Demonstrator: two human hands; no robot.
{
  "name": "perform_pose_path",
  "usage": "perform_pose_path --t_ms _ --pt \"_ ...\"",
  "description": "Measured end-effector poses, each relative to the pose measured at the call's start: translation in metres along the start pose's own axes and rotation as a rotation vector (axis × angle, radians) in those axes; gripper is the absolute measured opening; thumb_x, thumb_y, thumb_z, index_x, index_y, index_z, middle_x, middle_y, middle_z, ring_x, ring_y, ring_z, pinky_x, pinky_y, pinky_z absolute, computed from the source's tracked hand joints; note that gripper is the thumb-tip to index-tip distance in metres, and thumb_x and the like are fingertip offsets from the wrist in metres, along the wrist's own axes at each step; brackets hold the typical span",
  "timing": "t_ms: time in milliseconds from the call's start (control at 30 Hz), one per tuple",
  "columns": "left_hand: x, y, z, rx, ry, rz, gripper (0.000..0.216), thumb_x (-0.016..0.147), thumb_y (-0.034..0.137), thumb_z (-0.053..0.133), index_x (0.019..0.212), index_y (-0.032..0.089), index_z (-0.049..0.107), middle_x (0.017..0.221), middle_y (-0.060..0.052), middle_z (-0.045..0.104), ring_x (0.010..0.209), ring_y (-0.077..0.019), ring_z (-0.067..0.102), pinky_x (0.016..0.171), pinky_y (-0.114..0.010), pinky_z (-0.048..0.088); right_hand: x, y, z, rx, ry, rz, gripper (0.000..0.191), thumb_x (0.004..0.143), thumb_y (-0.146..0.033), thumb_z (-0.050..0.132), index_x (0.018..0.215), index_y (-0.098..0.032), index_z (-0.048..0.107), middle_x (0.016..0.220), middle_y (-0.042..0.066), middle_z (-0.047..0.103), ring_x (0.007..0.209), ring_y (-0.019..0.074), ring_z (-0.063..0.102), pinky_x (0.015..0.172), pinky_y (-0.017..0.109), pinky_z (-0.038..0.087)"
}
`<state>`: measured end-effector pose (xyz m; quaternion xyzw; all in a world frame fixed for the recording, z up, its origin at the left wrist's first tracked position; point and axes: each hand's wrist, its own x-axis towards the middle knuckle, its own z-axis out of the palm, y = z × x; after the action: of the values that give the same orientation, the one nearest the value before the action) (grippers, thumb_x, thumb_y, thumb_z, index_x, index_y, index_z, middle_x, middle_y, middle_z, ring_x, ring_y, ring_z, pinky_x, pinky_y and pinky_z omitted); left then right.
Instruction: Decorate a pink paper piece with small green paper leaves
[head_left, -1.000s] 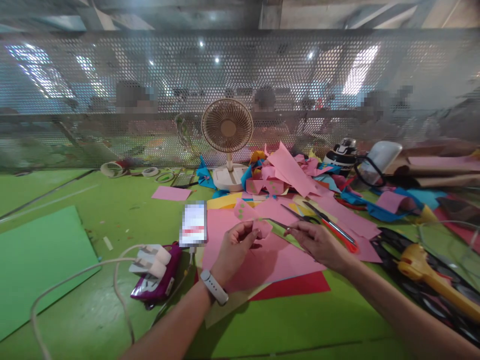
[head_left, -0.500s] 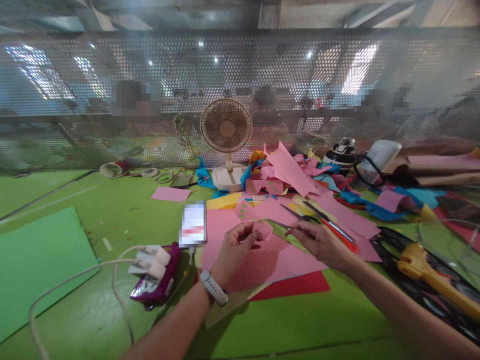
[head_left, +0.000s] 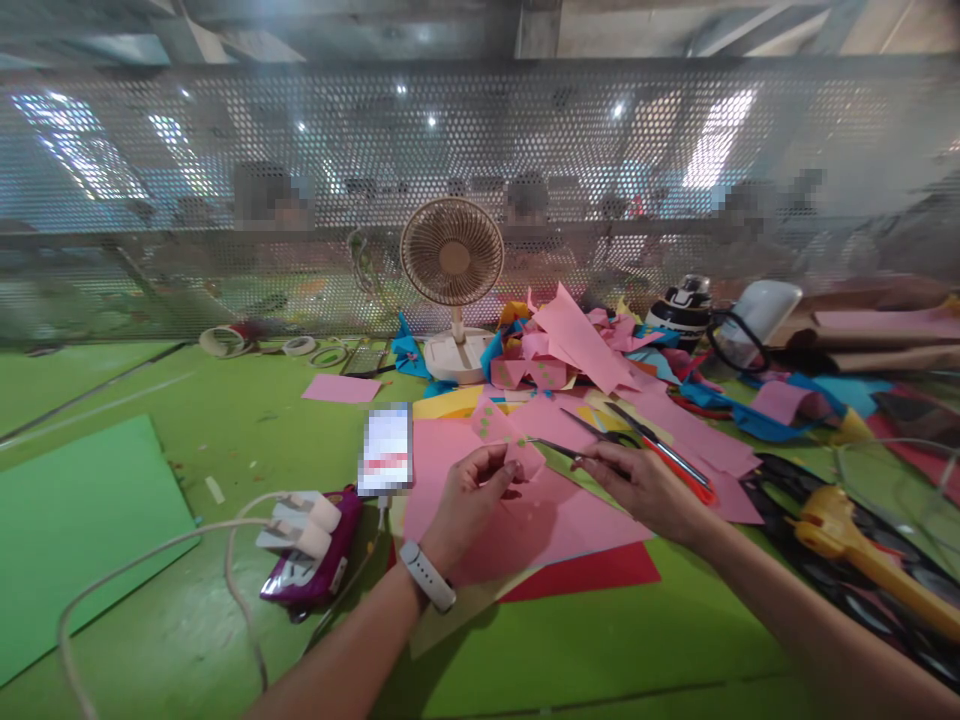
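Note:
My left hand (head_left: pixel 466 500), with a watch on the wrist, pinches a small pink paper piece (head_left: pixel 525 457) above a large pink sheet (head_left: pixel 525 520). My right hand (head_left: pixel 637 483) grips thin metal tweezers (head_left: pixel 559 449), whose tip points left and touches the small pink piece near a tiny green dot. A second pink piece with green dots (head_left: pixel 487 420) lies just behind. Red-handled scissors (head_left: pixel 664 453) lie just beyond my right hand.
A phone (head_left: pixel 386 449) on a cable, a purple pouch with white plugs (head_left: pixel 311 545) and a green sheet (head_left: pixel 71 520) lie left. A small fan (head_left: pixel 452 270) and a paper scrap pile (head_left: pixel 577 345) stand behind. A yellow glue gun (head_left: pixel 862 545) lies right. People sit behind the perforated screen.
The tweezers' tip has crept slightly left onto the small pink piece. Both hands otherwise stay in place.

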<state>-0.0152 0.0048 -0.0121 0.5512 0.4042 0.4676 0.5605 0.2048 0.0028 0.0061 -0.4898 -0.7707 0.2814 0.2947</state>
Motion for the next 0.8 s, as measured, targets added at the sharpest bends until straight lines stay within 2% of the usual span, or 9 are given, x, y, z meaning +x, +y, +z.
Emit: perform_pose_path --t_ms 167,233,333,400,467,600,800 --pt "0.0 0.0 -0.001 -0.011 -0.005 -0.005 0.023 0.079 0.035 0.056 0.093 0.017 0.062 0.084 -0.005 0.062 0.077 -0.0158 0.059 0.068 -0.027 0.048 0.001 0.0 -0.001 0.064 0.028 0.003 0.03 0.085 -0.042 0.042 0.086 -0.018 0.06 0.072 0.002 0.056 0.065 0.0131 0.046 0.056 0.023 0.035" --pt "0.0 0.002 -0.001 -0.019 -0.008 -0.005 0.022 0.079 0.035 0.056 0.091 0.017 0.062 0.083 -0.005 0.061 0.077 -0.0154 0.058 0.068 -0.027 0.048 0.001 0.0 0.0 0.168 0.078 0.036 0.031 0.084 -0.044 0.044 0.087 -0.017 0.06 0.068 0.001 0.052 0.059 0.0113 0.044 0.051 0.022 0.033" --pt "-0.001 0.005 0.001 -0.032 -0.045 -0.009 0.023 0.079 0.034 0.056 0.093 0.016 0.062 0.083 -0.005 0.061 0.075 -0.014 0.057 0.068 -0.027 0.047 0.001 0.0 0.001 0.419 0.096 0.158 0.033 0.082 -0.046 0.047 0.093 -0.017 0.057 0.055 -0.005 0.037 0.043 0.0065 0.028 0.038 0.02 0.021" --pt "-0.003 0.006 0.004 -0.045 -0.092 -0.014 0.024 0.079 0.032 0.056 0.097 0.017 0.061 0.084 -0.005 0.061 0.073 -0.0129 0.056 0.067 -0.026 0.047 0.002 -0.001 0.002 0.562 0.083 0.218 0.032 0.08 -0.045 0.051 0.093 -0.017 0.056 0.052 -0.008 0.029 0.04 0.0048 0.02 0.035 0.02 0.014" --pt "-0.005 0.005 0.007 -0.058 -0.133 -0.028 0.025 0.079 0.032 0.057 0.098 0.016 0.061 0.083 -0.005 0.061 0.07 -0.0123 0.056 0.066 -0.026 0.047 0.003 -0.002 0.005 0.642 0.077 0.241 0.031 0.077 -0.043 0.056 0.091 -0.015 0.058 0.05 -0.009 0.027 0.039 0.004 0.019 0.036 0.02 0.011" --pt "-0.008 0.0 0.013 -0.082 -0.184 -0.079 0.024 0.077 0.031 0.06 0.096 0.016 0.062 0.078 -0.004 0.062 0.067 -0.0124 0.057 0.065 -0.027 0.048 0.006 -0.003 0.012 0.695 0.036 0.262 0.033 0.076 -0.043 0.058 0.09 -0.013 0.061 0.048 -0.009 0.026 0.04 0.0037 0.019 0.037 0.02 0.011" --pt "-0.007 -0.003 0.015 -0.105 -0.168 -0.105 0.023 0.075 0.031 0.062 0.093 0.018 0.063 0.077 -0.002 0.062 0.067 -0.0119 0.057 0.064 -0.026 0.049 0.007 -0.003 0.018 0.642 -0.009 0.246 0.03 0.075 -0.043 0.059 0.083 -0.014 0.061 0.049 -0.009 0.029 0.041 0.0038 0.021 0.037 0.021 0.011"
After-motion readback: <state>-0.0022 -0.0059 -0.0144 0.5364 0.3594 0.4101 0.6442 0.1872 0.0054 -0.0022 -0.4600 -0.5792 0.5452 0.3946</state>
